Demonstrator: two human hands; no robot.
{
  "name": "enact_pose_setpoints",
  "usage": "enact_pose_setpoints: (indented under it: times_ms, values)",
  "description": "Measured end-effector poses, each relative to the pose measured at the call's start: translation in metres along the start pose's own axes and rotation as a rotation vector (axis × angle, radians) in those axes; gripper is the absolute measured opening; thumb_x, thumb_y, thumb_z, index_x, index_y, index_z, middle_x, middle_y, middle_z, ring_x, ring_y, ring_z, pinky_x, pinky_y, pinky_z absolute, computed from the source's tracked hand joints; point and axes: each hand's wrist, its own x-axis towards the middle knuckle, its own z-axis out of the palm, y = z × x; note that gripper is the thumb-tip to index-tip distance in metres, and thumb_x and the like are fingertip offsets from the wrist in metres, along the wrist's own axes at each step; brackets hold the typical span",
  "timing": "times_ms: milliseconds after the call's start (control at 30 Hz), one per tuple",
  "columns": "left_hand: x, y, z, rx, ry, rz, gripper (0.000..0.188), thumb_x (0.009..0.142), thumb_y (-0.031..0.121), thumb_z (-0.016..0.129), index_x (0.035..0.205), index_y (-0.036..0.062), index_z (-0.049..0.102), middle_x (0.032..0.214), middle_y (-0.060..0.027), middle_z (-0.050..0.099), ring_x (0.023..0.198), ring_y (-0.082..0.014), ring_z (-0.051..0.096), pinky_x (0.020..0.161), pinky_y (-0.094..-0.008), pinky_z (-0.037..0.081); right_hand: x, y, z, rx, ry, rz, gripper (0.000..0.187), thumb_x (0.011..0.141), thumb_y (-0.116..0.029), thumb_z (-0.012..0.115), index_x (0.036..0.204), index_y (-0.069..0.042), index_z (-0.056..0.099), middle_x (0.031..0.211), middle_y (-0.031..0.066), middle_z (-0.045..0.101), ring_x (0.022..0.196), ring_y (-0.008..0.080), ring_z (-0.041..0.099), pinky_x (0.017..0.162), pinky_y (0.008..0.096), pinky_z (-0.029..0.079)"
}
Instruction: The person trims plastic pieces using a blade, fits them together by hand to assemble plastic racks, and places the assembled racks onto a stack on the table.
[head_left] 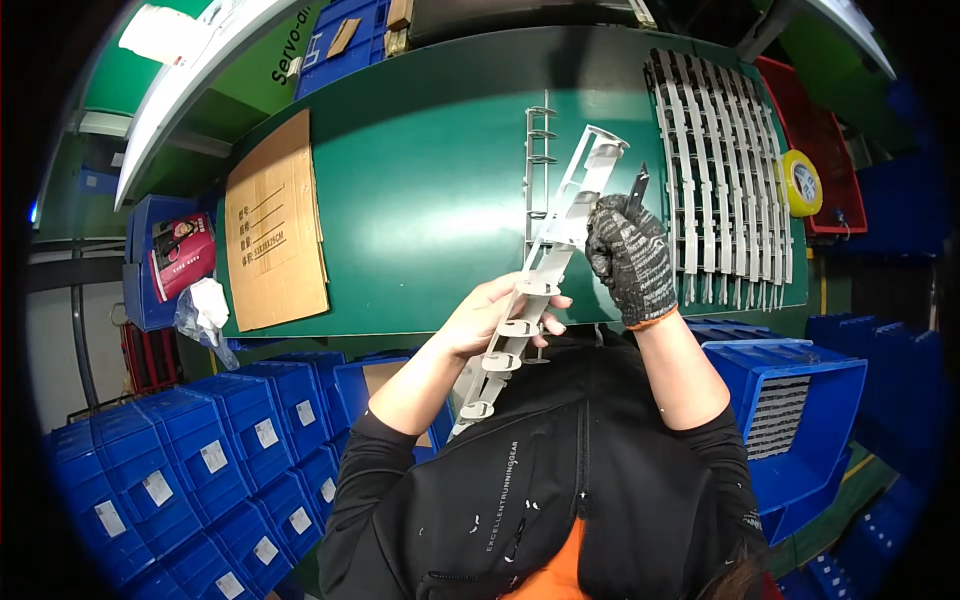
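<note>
1. Head view, left: a pale ladder-like strip (540,289) is held aslant over the tabletop's (420,220) near edge by the bare left hand (485,318). Grip curled around the strip's middle, perhaps for balance along its length; lower end rests near the jacket.
2. Head view, right: a slim black tool (639,190) is held upright by the gloved right hand (632,260), grip closed in a fist beside the strip's upper part. Whether the strip is also pinched cannot be told. Glove probably worn as protection.
3. Head view, surroundings: similar strips (715,170) are laid side by side at the right, likely for compactness and easy reach. A tape roll (790,170) is set just beside them. A cardboard sheet (275,225) is laid at the left, apparently out of the hands' way.
</note>
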Motion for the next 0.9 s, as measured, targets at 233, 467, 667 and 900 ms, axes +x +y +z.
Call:
enact_pose_setpoints:
  times_ms: [233, 467, 667, 900]
  values:
    - [-0.005, 0.014, 0.027, 0.158, 0.288, -0.007, 0.039, 0.082, 0.021, 0.06, 0.113, -0.0003, 0.049, 0.085, -0.0147, 0.062, 0.059, -0.02, 0.063, 0.047, -0.0276, 0.052, -0.009, -0.006, -0.017, -0.419, 0.009, -0.123, 0.031, 0.091, -0.033, 0.041, 0.095, -0.004, 0.051, 0.051, -0.0018, 0.04, 0.037, 0.006, 0.036, 0.034, 0.0198, 0.027]
    - [-0.015, 0.01, 0.016, 0.194, 0.293, 0.011, 0.035, 0.086, 0.021, 0.056, 0.114, 0.0004, 0.05, 0.084, -0.0115, 0.062, 0.058, -0.0155, 0.06, 0.055, -0.0249, 0.05, -0.028, -0.022, -0.027, -0.878, -0.148, -0.236, 0.017, 0.086, -0.014, 0.049, 0.086, -0.003, 0.061, 0.061, 0.0047, 0.055, 0.051, 0.0128, 0.051, 0.05, 0.0268, 0.041]
    - [-0.011, 0.003, 0.014, 0.176, 0.268, 0.039, 0.039, 0.084, 0.02, 0.058, 0.116, -0.0004, 0.049, 0.085, -0.0128, 0.062, 0.058, -0.0169, 0.06, 0.056, -0.0266, 0.051, -0.027, -0.007, -0.043, -1.062, -0.26, -0.478, 0.016, 0.084, -0.014, 0.051, 0.086, -0.002, 0.061, 0.074, 0.0139, 0.059, 0.068, 0.0262, 0.058, 0.064, 0.035, 0.047]
    - [-0.007, 0.001, 0.016, 0.198, 0.25, 0.026, 0.041, 0.084, 0.019, 0.058, 0.118, -0.0014, 0.048, 0.084, -0.0139, 0.062, 0.059, -0.0178, 0.06, 0.056, -0.0277, 0.051, -0.025, -0.012, -0.03, -1.247, -0.105, -0.694, 0.02, 0.084, -0.02, 0.052, 0.078, -0.003, 0.061, 0.075, 0.0155, 0.059, 0.072, 0.0316, 0.057, 0.063, 0.0403, 0.044]
